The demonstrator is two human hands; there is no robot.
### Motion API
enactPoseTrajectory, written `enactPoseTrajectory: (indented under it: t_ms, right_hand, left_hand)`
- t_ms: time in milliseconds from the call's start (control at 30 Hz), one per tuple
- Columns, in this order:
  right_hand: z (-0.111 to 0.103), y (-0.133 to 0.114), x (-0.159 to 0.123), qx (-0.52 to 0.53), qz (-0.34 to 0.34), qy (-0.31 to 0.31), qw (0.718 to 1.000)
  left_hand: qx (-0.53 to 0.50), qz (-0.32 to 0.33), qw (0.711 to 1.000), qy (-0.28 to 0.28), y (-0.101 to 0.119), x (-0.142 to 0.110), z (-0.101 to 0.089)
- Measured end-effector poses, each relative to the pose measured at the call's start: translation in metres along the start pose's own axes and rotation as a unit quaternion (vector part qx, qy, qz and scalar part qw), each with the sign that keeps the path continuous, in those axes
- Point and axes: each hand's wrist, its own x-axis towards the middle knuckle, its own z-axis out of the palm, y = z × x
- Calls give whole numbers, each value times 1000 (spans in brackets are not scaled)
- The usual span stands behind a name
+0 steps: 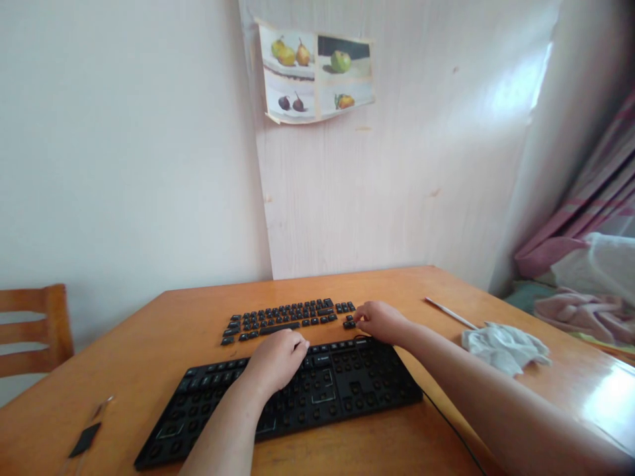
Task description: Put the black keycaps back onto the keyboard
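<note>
A black keyboard (364, 380) lies at a slant on the table, many of its keys stripped down to bare switches, with its top rows still capped on the left. My left hand (278, 357) rests over the middle of the keyboard, its fingers curled closed; whatever is inside them is hidden. Beyond the keyboard, loose black keycaps (282, 309) are laid out in rows. At the right end of those rows is my right hand (381, 321), its fingers pinched together by a few keycaps (350, 322). I cannot make out whether a keycap is between the fingertips.
A crumpled white cloth (503, 347) and a thin white stick (450, 313) lie on the right side of the wooden table (133, 344). A small black-handled tool (85, 439) is at the left. The keyboard cable (454, 430) runs under my right arm. A chair (34, 330) stands left.
</note>
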Motion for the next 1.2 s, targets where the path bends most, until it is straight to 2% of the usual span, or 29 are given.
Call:
enactPoseTrajectory:
  t_ms: [267, 900, 1200]
  right_hand:
    - [1, -3, 11, -4, 2, -24, 1000]
    - [8, 6, 15, 19, -17, -27, 999]
    - [9, 4, 14, 34, -2, -4, 999]
  left_hand:
    - [0, 6, 1000, -1, 0, 0, 0]
    - [-11, 14, 1000, -1, -2, -1, 0]
    - [-20, 14, 1000, -1, -3, 0, 0]
